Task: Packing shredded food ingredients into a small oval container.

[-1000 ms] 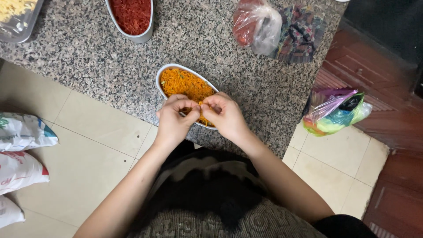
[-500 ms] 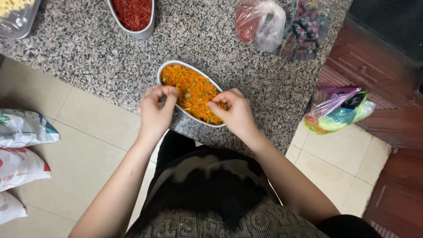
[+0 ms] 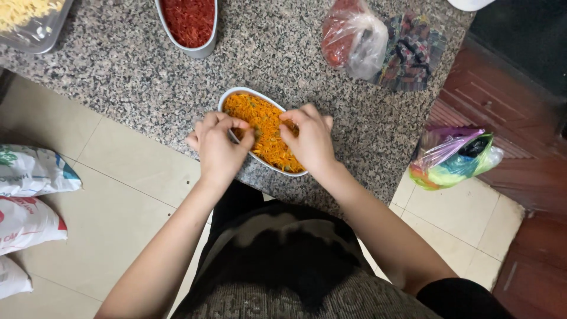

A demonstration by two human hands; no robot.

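A white oval dish [image 3: 246, 90] full of orange petals [image 3: 266, 127] sits near the front edge of a speckled granite counter [image 3: 118, 71]. My left hand [image 3: 218, 147] is at the dish's left rim, thumb and fingers pinched together over the petals. My right hand [image 3: 312, 140] rests on the right side of the dish, its fingers curled down into the petals. What the fingertips hold is small and partly hidden.
A dish of red petals [image 3: 189, 20] and a clear tub of yellow petals [image 3: 29, 18] stand at the back. A plastic bag with red contents [image 3: 354, 38] lies beside a dark patterned cloth [image 3: 413, 56]. White sacks [image 3: 29, 174] and a colourful bag [image 3: 455, 156] lie on the tiled floor.
My hands were together over the dish's near end, then parted. Now each is at one side of the dish, fingers down in the petals.
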